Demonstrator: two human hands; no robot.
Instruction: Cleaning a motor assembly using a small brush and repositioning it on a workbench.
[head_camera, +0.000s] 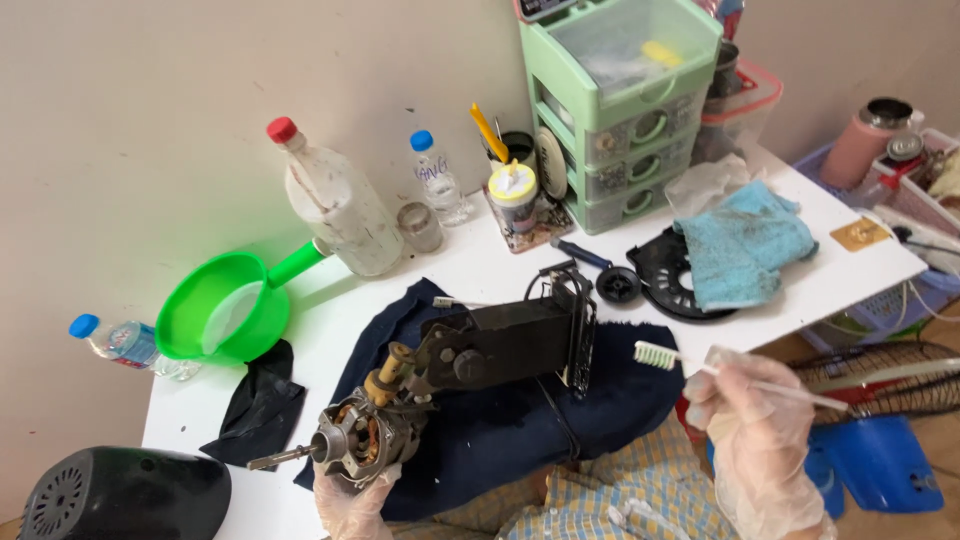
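Bright, even daylight, soft shadows falling left, slight motion blur low right, mild wide-angle bowing at edges

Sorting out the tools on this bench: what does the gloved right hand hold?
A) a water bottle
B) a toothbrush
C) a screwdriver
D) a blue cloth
B: the right hand grips a clear-handled toothbrush, its white bristled head raised beside the fan motor assembly.

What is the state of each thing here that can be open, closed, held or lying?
Fan motor: bare, casing off, held by left hand.
Toothbrush: gripped in right hand, bristles up.
Red-capped bottle: capped, upright.
Small bottle: capped, upright.
Bottle at left: capped, lying.
Green drawer unit: drawers closed.
Blue cloth: crumpled.
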